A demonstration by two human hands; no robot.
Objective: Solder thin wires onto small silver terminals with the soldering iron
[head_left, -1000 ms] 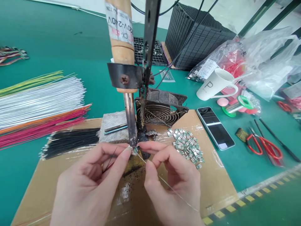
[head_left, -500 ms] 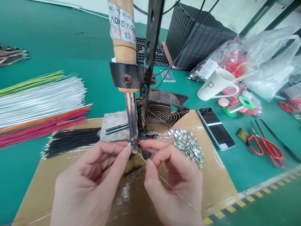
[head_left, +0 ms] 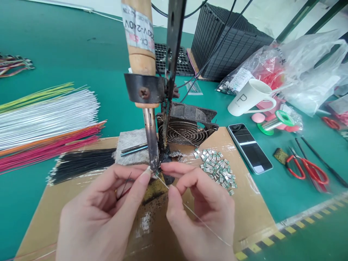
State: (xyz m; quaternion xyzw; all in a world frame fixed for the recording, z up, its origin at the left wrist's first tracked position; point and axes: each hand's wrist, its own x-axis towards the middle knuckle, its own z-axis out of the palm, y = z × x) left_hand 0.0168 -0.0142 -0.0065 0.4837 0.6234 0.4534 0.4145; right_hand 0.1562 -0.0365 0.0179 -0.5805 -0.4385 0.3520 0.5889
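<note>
My left hand (head_left: 108, 206) is closed in a pinch just left of the soldering iron's tip. Between its thumb and finger is a tiny connector board (head_left: 156, 175), mostly covered by the fingertips. A short dark wire (head_left: 125, 184) sticks up between the fingers of that hand. My right hand (head_left: 202, 203) pinches a thin whitish wire (head_left: 199, 219), whose far end meets the board under the iron's tip. The soldering iron (head_left: 151, 137) points downward, clamped to a dark metal stand (head_left: 174, 47). Whether the tip touches the board is hard to see.
Several silver-and-green connector boards (head_left: 217, 167) lie on the cardboard (head_left: 244, 203). Black wires (head_left: 87, 163) and coloured bundles are at left. Behind the iron stands a fan (head_left: 187, 128). A phone (head_left: 250, 148), mug (head_left: 250, 96), solder spool (head_left: 274, 123) and red-handled scissors (head_left: 307, 168) sit right.
Both hands keep their grips near the iron's tip. The iron and hands appear slightly further left in the view; little else differs.
</note>
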